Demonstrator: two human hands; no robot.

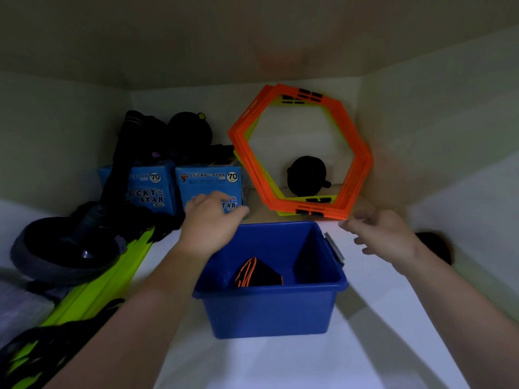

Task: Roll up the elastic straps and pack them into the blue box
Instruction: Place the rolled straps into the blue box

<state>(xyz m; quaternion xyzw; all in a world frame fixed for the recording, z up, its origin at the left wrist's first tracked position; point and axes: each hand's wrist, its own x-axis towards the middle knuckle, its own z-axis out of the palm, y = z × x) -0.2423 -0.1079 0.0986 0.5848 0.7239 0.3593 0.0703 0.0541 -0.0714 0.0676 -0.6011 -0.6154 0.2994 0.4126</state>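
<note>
The blue box (269, 310) stands on a white shelf in front of me. Inside it lies a rolled black strap with orange stripes (257, 272); a second dark shape sits against its right inner wall, too dark to identify. My left hand (210, 220) hovers over the box's far left corner, fingers spread, holding nothing. My right hand (384, 234) floats just right of the box's far right corner, fingers apart and empty. Both hands are clear of the box rim.
Orange and yellow hexagon rings (303, 153) lean against the back wall, a black weight (307, 175) behind them. Two blue Lucky Star cartons (209, 186) stand at the back left. An ab wheel (64, 248), neon-green bars (112, 279) and black straps (56, 338) fill the left side.
</note>
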